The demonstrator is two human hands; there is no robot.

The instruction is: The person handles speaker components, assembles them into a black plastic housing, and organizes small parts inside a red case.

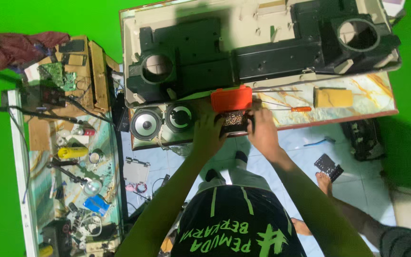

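Observation:
A small open box of brass-coloured screws [234, 119] sits at the table's near edge, its orange lid [231, 98] standing up behind it. My left hand [209, 134] grips the box's left side. My right hand [263, 128] holds its right side. Beyond the box lies a large cream television back shell [205, 14] carrying a black speaker frame [262, 54] with two round openings. An orange-handled screwdriver [288, 109] rests just right of my right hand.
Two loose round speakers [147, 123] [180, 116] sit left of the box. A yellow sponge block [333, 97] lies further right. A cluttered side bench [67, 157] with circuit boards, tools and wires stands on the left. Another person's bare feet [324, 181] are on the tiled floor.

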